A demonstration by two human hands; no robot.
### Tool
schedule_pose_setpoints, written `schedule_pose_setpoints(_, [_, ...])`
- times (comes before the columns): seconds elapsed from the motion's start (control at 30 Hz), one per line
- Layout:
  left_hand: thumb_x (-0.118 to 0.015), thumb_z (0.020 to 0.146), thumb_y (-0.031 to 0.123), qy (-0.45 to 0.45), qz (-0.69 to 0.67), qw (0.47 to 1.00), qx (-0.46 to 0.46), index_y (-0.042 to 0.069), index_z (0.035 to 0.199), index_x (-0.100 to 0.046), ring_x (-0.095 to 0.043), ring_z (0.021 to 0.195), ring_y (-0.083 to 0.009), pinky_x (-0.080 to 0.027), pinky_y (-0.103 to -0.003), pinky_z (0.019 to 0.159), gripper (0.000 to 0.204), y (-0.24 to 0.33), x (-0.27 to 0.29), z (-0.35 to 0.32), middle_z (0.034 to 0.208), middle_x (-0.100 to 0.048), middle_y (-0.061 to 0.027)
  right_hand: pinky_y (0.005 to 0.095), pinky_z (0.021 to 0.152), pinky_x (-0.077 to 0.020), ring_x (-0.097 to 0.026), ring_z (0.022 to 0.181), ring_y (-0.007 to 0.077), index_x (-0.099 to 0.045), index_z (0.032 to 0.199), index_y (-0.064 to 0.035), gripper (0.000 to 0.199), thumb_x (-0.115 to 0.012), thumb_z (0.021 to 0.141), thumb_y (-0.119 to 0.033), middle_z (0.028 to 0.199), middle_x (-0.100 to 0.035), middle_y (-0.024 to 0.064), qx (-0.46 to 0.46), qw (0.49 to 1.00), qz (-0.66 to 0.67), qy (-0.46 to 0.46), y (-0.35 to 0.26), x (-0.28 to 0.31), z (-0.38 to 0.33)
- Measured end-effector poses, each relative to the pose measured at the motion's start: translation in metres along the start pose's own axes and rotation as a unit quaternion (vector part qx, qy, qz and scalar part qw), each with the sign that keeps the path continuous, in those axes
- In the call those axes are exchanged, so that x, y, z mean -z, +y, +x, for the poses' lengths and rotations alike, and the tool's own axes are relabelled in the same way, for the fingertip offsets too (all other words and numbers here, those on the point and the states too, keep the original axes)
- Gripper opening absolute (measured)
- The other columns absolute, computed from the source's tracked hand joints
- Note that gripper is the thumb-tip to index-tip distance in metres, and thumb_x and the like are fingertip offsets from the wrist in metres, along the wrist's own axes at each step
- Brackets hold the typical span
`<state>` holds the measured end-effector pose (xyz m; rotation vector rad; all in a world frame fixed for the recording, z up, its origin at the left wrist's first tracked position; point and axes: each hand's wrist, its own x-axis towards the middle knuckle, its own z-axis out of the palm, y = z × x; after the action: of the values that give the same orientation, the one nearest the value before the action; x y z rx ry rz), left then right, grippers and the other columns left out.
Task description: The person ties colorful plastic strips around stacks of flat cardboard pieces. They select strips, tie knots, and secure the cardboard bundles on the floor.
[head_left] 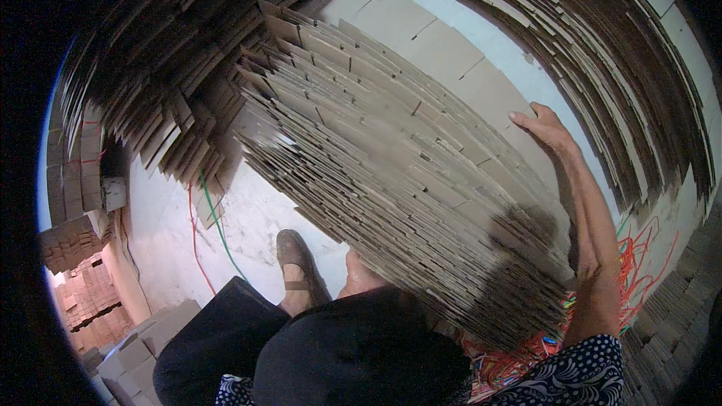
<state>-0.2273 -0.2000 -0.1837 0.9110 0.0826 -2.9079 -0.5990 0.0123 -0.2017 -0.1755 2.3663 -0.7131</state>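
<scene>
A large bundle of brown cardboard sheets (406, 158), fanned out in overlapping slotted layers, slants across the middle in front of my lap. My right hand (547, 129) grips its far right side, the thumb lying over the face of the outer sheets and the other fingers mostly out of sight behind them. At the bundle's near edge, beside my knee, my left hand (362, 275) shows only in part. It presses against the lower sheets, with its fingers largely covered by the cardboard and my leg.
More cardboard stacks stand at the upper left (173, 53) and along the right (609, 53). Tangled red and coloured cords (639, 263) lie at the right and under the bundle. A green cord (217, 222) crosses the pale floor (162, 218) near my shoe (297, 259).
</scene>
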Motion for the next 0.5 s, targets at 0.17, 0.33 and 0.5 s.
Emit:
schedule_pose_setpoints(0.17, [-0.048,0.089,0.033,0.075,0.08,0.994,0.006,0.007,0.123,-0.047,-0.049,0.109,-0.0282,-0.04,-0.041,0.093,0.043,-0.005,-0.017,0.003,0.118,-0.053,-0.0136,0.0402,0.091,-0.0429,-0.053,0.106,0.0325,-0.042,0.126,0.0042,0.091,-0.078,0.057,-0.043,0.116,-0.053,0.0216,0.005,0.964,0.144,-0.226,-0.009,0.024,-0.021])
schedule_pose_setpoints(0.33, [-0.05,0.088,0.035,0.293,0.328,0.897,-0.034,0.006,0.121,-0.049,-0.049,0.108,-0.0293,-0.04,-0.042,0.092,0.045,0.022,-0.028,-0.01,0.116,-0.054,-0.0143,0.0334,0.081,-0.0472,-0.061,0.087,0.0259,-0.056,0.11,0.0054,0.061,-0.073,0.064,-0.029,0.097,-0.064,0.0163,0.085,0.976,0.078,-0.185,-0.04,0.026,-0.065])
schedule_pose_setpoints(0.5, [-0.046,0.086,0.022,0.287,0.612,0.648,-0.351,0.005,0.087,-0.057,-0.051,0.075,-0.014,-0.042,-0.03,0.067,0.021,0.207,-0.042,-0.025,0.083,-0.057,-0.005,0.0385,0.078,-0.0491,-0.062,0.085,0.0308,-0.05,0.111,0.0129,0.05,-0.062,0.072,-0.015,0.089,-0.062,0.0246,0.082,0.985,-0.109,-0.108,-0.069,0.019,-0.118])
